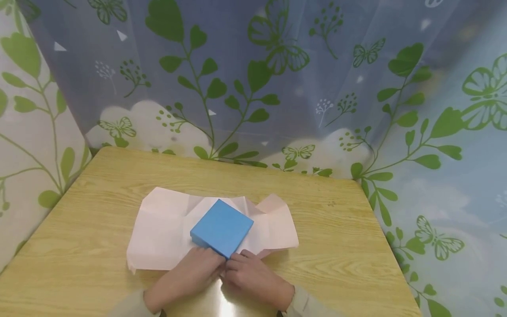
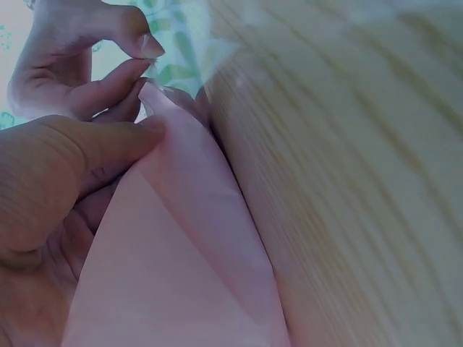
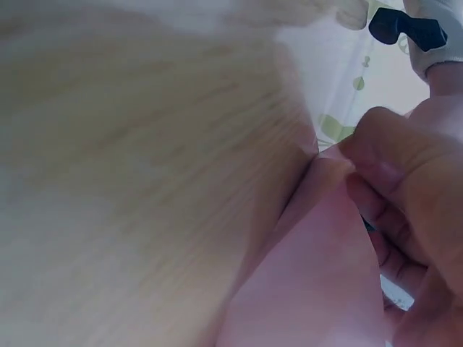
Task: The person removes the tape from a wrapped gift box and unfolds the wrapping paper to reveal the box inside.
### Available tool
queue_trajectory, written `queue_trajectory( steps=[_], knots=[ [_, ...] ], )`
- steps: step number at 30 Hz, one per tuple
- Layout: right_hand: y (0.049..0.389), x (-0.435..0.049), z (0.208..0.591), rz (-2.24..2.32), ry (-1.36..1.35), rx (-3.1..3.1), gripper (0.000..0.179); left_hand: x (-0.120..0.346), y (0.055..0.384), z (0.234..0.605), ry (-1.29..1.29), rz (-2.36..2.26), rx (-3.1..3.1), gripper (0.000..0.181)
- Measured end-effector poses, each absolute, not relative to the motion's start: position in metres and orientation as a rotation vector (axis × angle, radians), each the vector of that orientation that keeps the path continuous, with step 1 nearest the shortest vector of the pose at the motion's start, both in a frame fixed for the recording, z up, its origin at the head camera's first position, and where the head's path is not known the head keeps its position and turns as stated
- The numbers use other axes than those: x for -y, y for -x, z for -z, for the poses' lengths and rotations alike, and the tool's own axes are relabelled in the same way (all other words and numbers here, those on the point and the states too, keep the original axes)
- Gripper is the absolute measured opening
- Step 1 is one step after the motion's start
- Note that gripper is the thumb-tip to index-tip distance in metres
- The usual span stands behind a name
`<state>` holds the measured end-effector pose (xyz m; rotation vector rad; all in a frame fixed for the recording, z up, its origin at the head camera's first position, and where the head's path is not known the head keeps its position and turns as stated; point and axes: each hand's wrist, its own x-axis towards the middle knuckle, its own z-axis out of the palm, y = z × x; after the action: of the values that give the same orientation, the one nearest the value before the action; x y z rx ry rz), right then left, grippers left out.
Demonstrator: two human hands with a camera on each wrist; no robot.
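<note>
The wooden tabletop (image 1: 348,229) fills the lower frame. At its middle lies my pink paper (image 1: 166,229) with the blue box (image 1: 222,228) on it. My left hand (image 1: 190,275) and right hand (image 1: 253,275) meet at the box's near corner, fingers (image 2: 108,87) pinching the paper's edge. I judge I'm starting a fold; next comes lifting it snugly over the box.

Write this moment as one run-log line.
left hand: pinches pink paper | right hand: pinches same corner | blue box: on paper | wooden table
</note>
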<state>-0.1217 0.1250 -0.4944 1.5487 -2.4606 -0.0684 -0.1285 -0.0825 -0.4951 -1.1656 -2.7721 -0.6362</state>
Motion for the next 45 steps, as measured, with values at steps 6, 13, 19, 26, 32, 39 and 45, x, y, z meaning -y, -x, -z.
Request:
queue_trajectory(
  steps=[6,13,19,26,32,39,45],
  knots=[
    [0.119,-0.123,0.491,-0.259,-1.365,2.675,0.022,0.085,0.129,0.493,1.142,0.712,2.802,0.019],
    [0.122,-0.117,0.491,-0.336,-1.084,2.741,0.027,0.087,0.133,0.49,1.132,0.73,2.836,0.016],
    [0.123,-0.118,0.49,-0.291,-1.2,2.62,0.019,0.089,0.133,0.488,1.104,0.772,2.843,0.009],
    [0.123,-0.124,0.49,-0.28,-1.324,2.435,0.007,0.091,0.135,0.489,1.073,0.806,2.87,0.007],
    [0.125,-0.127,0.493,-0.224,-1.412,2.344,0.011,0.091,0.134,0.489,1.066,0.799,2.87,0.006],
    [0.126,-0.127,0.494,-0.201,-1.442,2.294,0.01,0.09,0.13,0.487,1.024,0.789,2.858,0.008],
    [0.126,-0.128,0.494,-0.183,-1.484,2.316,0.011,0.091,0.13,0.488,1.034,0.8,2.854,0.01]
  ],
)
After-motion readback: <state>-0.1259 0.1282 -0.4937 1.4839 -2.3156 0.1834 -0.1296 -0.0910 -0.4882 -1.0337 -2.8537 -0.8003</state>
